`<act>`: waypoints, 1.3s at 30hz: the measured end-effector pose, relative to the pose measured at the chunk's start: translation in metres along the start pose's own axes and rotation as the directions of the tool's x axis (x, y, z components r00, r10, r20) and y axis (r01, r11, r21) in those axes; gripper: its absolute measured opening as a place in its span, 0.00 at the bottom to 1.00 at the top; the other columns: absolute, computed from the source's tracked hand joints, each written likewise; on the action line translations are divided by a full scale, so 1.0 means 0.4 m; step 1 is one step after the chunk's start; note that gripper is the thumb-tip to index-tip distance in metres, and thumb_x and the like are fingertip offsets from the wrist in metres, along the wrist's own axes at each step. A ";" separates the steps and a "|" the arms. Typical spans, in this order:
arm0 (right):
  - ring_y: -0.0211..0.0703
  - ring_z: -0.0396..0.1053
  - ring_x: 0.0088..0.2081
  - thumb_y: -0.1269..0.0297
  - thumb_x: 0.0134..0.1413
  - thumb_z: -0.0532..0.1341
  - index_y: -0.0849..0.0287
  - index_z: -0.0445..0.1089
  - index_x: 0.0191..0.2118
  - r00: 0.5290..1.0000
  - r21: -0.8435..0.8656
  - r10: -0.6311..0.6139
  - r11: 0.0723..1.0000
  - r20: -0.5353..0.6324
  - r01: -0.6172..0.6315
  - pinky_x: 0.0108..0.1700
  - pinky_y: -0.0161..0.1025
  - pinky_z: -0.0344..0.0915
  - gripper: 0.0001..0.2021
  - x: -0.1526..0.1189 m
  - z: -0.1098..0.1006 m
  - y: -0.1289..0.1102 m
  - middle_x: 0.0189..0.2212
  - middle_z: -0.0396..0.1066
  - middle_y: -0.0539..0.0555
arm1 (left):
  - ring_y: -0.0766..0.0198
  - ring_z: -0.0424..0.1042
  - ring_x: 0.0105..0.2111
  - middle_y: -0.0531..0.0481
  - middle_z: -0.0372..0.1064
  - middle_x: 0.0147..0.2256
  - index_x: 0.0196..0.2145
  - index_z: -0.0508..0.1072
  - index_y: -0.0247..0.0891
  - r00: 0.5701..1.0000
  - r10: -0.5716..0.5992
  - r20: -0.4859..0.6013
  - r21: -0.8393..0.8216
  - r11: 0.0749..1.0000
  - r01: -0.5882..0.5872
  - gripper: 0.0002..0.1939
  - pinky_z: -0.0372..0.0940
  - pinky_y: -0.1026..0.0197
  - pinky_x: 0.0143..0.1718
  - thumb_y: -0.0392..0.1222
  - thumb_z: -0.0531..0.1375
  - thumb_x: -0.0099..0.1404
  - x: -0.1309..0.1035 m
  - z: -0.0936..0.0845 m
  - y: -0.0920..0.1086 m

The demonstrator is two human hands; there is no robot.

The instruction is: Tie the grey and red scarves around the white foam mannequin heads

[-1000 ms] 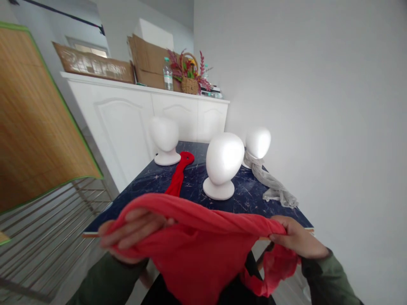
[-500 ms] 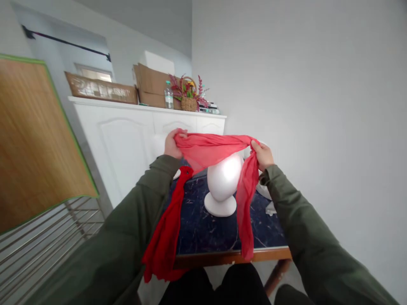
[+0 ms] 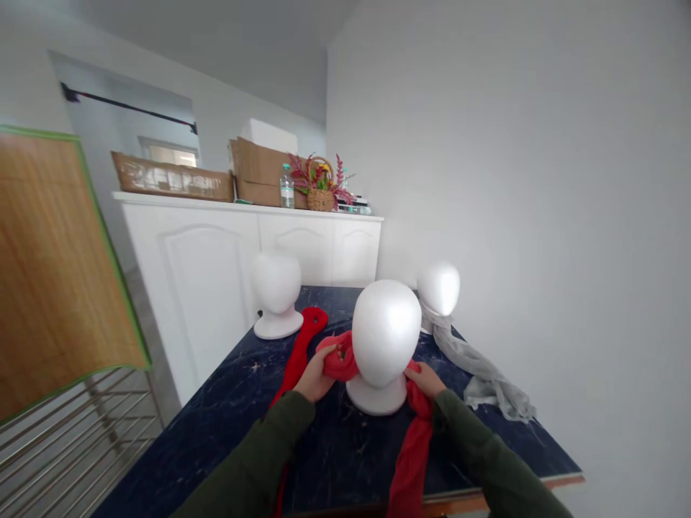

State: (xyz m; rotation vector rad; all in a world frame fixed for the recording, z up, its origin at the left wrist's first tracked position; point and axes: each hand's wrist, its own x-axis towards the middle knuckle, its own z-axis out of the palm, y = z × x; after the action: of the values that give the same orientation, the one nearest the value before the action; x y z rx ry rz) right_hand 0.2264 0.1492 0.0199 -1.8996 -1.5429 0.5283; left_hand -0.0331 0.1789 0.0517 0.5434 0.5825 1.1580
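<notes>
A white foam mannequin head [image 3: 385, 338] stands on the dark blue marble table [image 3: 227, 417]. A red scarf [image 3: 413, 442] passes behind its neck, and one end hangs off the near table edge on the right. My left hand [image 3: 316, 375] grips the scarf bunched at the left side of the neck. My right hand [image 3: 426, 379] holds the scarf at the right side of the neck, by the base. Both sleeves are dark green.
Two more white foam heads stand behind: one at the left [image 3: 276, 291] with a second red cloth [image 3: 302, 345] beside it, one at the right [image 3: 438, 289] with a grey scarf [image 3: 480, 370] trailing from it. A white cabinet [image 3: 216, 252] bears cardboard boxes, a bottle and a flower basket [image 3: 320, 188].
Both hands lifted the red scarf from near my lap, carried it over the middle foam head and brought it down behind the neck. They now hold it low at either side of the neck.
</notes>
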 end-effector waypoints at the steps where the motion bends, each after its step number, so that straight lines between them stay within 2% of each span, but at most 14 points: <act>1: 0.49 0.67 0.48 0.60 0.52 0.59 0.68 0.63 0.50 1.000 0.008 -0.011 1.000 0.010 0.011 0.49 0.41 0.62 0.21 -0.028 0.008 0.022 0.47 0.68 0.62 | 0.64 0.71 0.28 0.48 0.71 0.25 0.33 0.71 0.31 0.998 0.024 0.055 0.040 0.999 -0.026 0.05 0.66 0.62 0.34 0.33 0.56 0.59 -0.022 -0.007 -0.003; 4: 0.54 0.58 0.56 0.57 0.47 0.60 0.72 0.49 0.60 0.996 -0.072 -0.079 0.994 -0.042 0.076 0.55 0.45 0.55 0.37 -0.119 0.021 0.076 0.56 0.57 0.68 | 0.56 0.70 0.41 0.46 0.73 0.37 0.44 0.70 0.36 0.969 0.124 0.215 0.258 0.949 -0.178 0.17 0.62 0.57 0.46 0.37 0.62 0.55 -0.078 -0.027 -0.019; 6: 0.57 0.56 0.56 0.56 0.44 0.61 0.70 0.47 0.61 0.984 -0.164 -0.152 0.977 -0.094 0.135 0.56 0.48 0.54 0.41 -0.173 0.029 0.097 0.57 0.56 0.67 | 0.55 0.66 0.47 0.46 0.71 0.43 0.47 0.69 0.38 0.953 0.185 0.239 0.404 0.874 -0.271 0.21 0.56 0.55 0.53 0.42 0.62 0.55 -0.100 -0.047 -0.038; 10: 0.56 0.65 0.47 0.62 0.47 0.57 0.64 0.65 0.48 0.969 -0.196 -0.228 0.959 -0.098 0.206 0.48 0.47 0.59 0.20 -0.238 0.037 0.093 0.44 0.68 0.62 | 0.55 0.64 0.48 0.47 0.71 0.43 0.39 0.74 0.38 0.960 0.147 0.238 0.664 0.697 -0.272 0.16 0.51 0.56 0.56 0.50 0.56 0.59 -0.128 -0.089 -0.070; 13: 0.49 0.69 0.35 0.67 0.50 0.52 0.59 0.69 0.33 0.970 -0.013 -0.231 0.973 -0.079 0.231 0.37 0.42 0.62 0.08 -0.252 0.032 0.054 0.30 0.71 0.56 | 0.54 0.67 0.42 0.48 0.73 0.37 0.32 0.75 0.40 0.952 0.049 0.302 0.825 0.487 -0.287 0.12 0.55 0.56 0.53 0.48 0.55 0.59 -0.153 -0.082 -0.070; 15: 0.46 0.68 0.30 0.65 0.49 0.55 0.58 0.68 0.29 0.968 0.174 -0.246 0.952 -0.043 0.250 0.34 0.40 0.62 0.06 -0.255 0.035 0.012 0.25 0.70 0.52 | 0.54 0.66 0.43 0.49 0.73 0.38 0.33 0.75 0.41 0.918 0.036 0.396 0.830 0.413 -0.374 0.10 0.54 0.56 0.54 0.44 0.56 0.59 -0.170 -0.060 -0.066; 18: 0.46 0.69 0.31 0.63 0.44 0.61 0.60 0.70 0.32 0.974 0.429 -0.225 0.877 -0.033 0.217 0.35 0.40 0.64 0.08 -0.255 0.071 -0.062 0.27 0.72 0.52 | 0.55 0.62 0.49 0.48 0.72 0.40 0.39 0.73 0.40 0.889 0.074 0.453 0.744 0.517 -0.423 0.12 0.48 0.55 0.57 0.38 0.57 0.55 -0.179 -0.030 -0.068; 21: 0.47 0.70 0.35 0.66 0.44 0.61 0.59 0.70 0.39 0.971 0.636 -0.239 0.745 -0.029 0.202 0.40 0.42 0.65 0.12 -0.254 0.137 -0.129 0.33 0.74 0.54 | 0.54 0.66 0.45 0.46 0.72 0.36 0.40 0.72 0.36 0.933 -0.023 0.359 0.608 0.764 -0.216 0.16 0.56 0.52 0.52 0.36 0.53 0.53 -0.166 -0.027 -0.077; 23: 0.47 0.70 0.40 0.67 0.47 0.57 0.57 0.70 0.43 0.962 0.746 -0.270 0.633 -0.037 0.207 0.46 0.43 0.64 0.15 -0.258 0.180 -0.157 0.38 0.74 0.53 | 0.54 0.70 0.37 0.45 0.72 0.32 0.37 0.73 0.33 0.947 -0.100 0.305 0.575 0.812 -0.100 0.17 0.63 0.53 0.43 0.34 0.51 0.50 -0.155 -0.037 -0.074; 26: 0.48 0.67 0.45 0.67 0.49 0.54 0.56 0.71 0.44 0.968 0.789 -0.236 0.579 -0.081 0.207 0.52 0.44 0.60 0.15 -0.276 0.226 -0.172 0.41 0.73 0.52 | 0.56 0.70 0.32 0.45 0.72 0.30 0.33 0.74 0.33 0.944 -0.109 0.310 0.658 0.741 -0.131 0.19 0.64 0.55 0.38 0.29 0.51 0.44 -0.152 -0.049 -0.055; 30: 0.50 0.65 0.48 0.63 0.50 0.54 0.57 0.72 0.41 0.979 0.796 -0.185 0.579 -0.081 0.175 0.54 0.45 0.57 0.15 -0.302 0.247 -0.179 0.42 0.73 0.54 | 0.54 0.63 0.48 0.48 0.71 0.38 0.32 0.75 0.38 0.906 -0.028 0.422 0.701 0.644 -0.306 0.21 0.51 0.58 0.56 0.23 0.53 0.41 -0.175 -0.035 -0.038; 32: 0.51 0.66 0.48 0.60 0.48 0.58 0.58 0.71 0.43 0.978 0.779 -0.196 0.601 -0.073 0.178 0.54 0.46 0.58 0.16 -0.305 0.246 -0.188 0.43 0.72 0.55 | 0.54 0.59 0.52 0.49 0.71 0.39 0.33 0.74 0.41 0.873 0.004 0.488 0.710 0.581 -0.399 0.22 0.46 0.58 0.59 0.23 0.54 0.42 -0.187 -0.022 -0.045; 36: 0.53 0.69 0.42 0.61 0.41 0.65 0.61 0.71 0.42 0.987 0.698 -0.145 0.699 -0.073 0.154 0.49 0.47 0.62 0.19 -0.289 0.231 -0.204 0.39 0.74 0.58 | 0.54 0.63 0.47 0.49 0.70 0.36 0.30 0.74 0.42 0.843 0.035 0.536 0.756 0.423 -0.499 0.19 0.52 0.57 0.54 0.24 0.54 0.44 -0.190 -0.010 -0.072; 39: 0.52 0.70 0.41 0.62 0.43 0.63 0.61 0.72 0.39 0.989 0.763 -0.142 0.636 -0.028 0.113 0.47 0.46 0.64 0.15 -0.274 0.217 -0.204 0.37 0.75 0.56 | 0.56 0.66 0.41 0.49 0.69 0.32 0.26 0.72 0.39 0.856 0.062 0.513 0.790 0.355 -0.500 0.13 0.57 0.59 0.48 0.25 0.55 0.45 -0.177 -0.020 -0.084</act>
State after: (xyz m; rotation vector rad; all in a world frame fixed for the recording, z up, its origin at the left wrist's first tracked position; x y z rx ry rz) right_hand 0.0854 0.0717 0.0045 -1.1052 -1.1661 0.9726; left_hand -0.0361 0.1024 0.0336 1.9081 0.7538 0.9065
